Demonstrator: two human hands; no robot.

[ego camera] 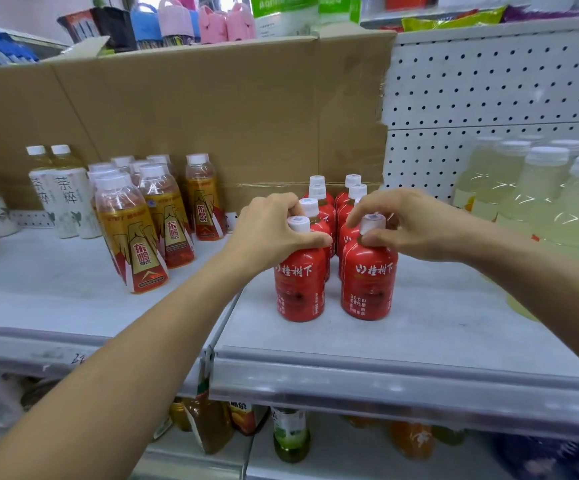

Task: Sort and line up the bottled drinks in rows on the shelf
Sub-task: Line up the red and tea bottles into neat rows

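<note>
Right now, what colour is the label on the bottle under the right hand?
Red with white lettering on that bottle; head view.

On the grey shelf [437, 327], red-labelled bottles [367, 282] with white caps are stood upright in two close columns, flanked by gold-labelled bottles [142, 251] clustered at left and pale yellow bottles [537, 202] at right.

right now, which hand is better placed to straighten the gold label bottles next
Left, probably. The left hand holds the left front red bottle, on the side nearest the gold label bottles. The right hand holds the right front red bottle and would have to reach across both.
</note>
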